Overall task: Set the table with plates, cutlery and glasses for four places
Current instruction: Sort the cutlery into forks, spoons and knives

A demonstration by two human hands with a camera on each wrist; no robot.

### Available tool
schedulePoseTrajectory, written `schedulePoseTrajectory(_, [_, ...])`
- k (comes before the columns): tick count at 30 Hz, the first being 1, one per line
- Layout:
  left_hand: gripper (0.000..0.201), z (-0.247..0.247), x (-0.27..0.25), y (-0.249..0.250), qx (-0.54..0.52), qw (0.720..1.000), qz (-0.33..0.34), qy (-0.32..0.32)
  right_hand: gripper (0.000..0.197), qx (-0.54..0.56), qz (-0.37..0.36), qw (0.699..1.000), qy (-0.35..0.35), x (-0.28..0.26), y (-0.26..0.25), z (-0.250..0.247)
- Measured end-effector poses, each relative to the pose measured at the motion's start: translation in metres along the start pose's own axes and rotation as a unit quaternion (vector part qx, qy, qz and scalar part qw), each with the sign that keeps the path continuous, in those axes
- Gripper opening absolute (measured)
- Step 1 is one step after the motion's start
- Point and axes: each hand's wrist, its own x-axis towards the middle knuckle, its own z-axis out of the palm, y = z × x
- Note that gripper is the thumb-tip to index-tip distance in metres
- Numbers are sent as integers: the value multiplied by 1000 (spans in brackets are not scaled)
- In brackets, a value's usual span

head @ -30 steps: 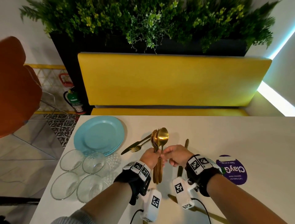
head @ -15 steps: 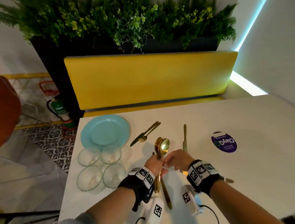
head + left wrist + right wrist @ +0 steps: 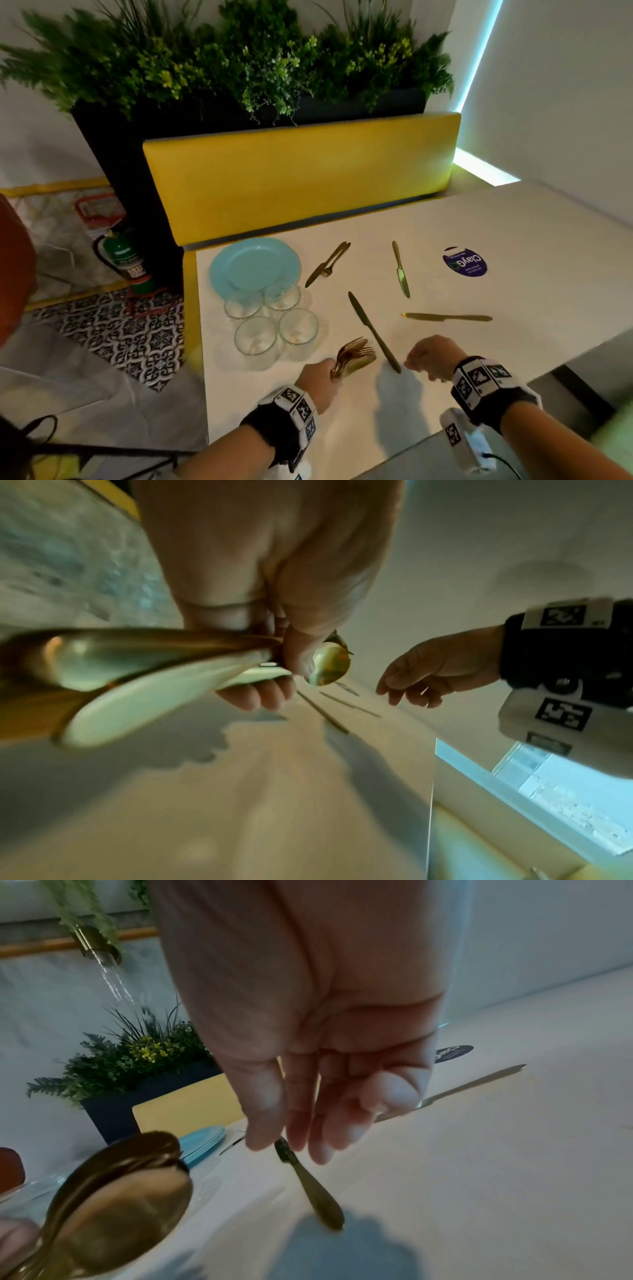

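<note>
My left hand [image 3: 325, 371] grips a bundle of gold spoons [image 3: 354, 354] by the handles, low over the near left of the white table [image 3: 520, 236]; the bowls [image 3: 120, 1199] point away from me. My right hand [image 3: 416, 363] hovers with relaxed fingers and holds nothing, just right of the handle of a gold knife [image 3: 373, 330] lying diagonally on the table. Two more knives [image 3: 400, 270] [image 3: 447, 317] lie farther out. A knife and fork pair [image 3: 327, 263] lies beside a stack of blue plates [image 3: 253, 265]. Several clear glasses [image 3: 255, 335] stand in front of the plates.
A round purple sticker [image 3: 464, 262] sits on the table at the right. A yellow bench back [image 3: 298, 178] and a dark planter with greenery [image 3: 239, 68] run along the far side. The table's left edge drops to a patterned floor with a fire extinguisher [image 3: 120, 253].
Both hands held the cutlery bundle upright before. My right hand has let go and moved right, knives now lie on the table, and my left hand has lowered the spoons.
</note>
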Motion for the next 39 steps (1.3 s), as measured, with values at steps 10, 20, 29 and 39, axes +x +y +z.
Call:
schedulePoseTrajectory(10, [29,-5,-16,-52,181,981,11,64,29,-47,-40,998,30,-21,-19,22])
schedulePoseTrajectory(20, [43,-6,-18,-81,300,951,20,76,31,-48,-68,996,42,-24,-25,31])
schedulePoseTrajectory(29, [43,-11,-12,-87,343,937,25,59,29,-34,-63,997,41,-16,-24,33])
schedulePoseTrajectory(39, [32,-15,-11,-89,292,954,-6,65,25,-20,-67,997,25,-8,-32,42])
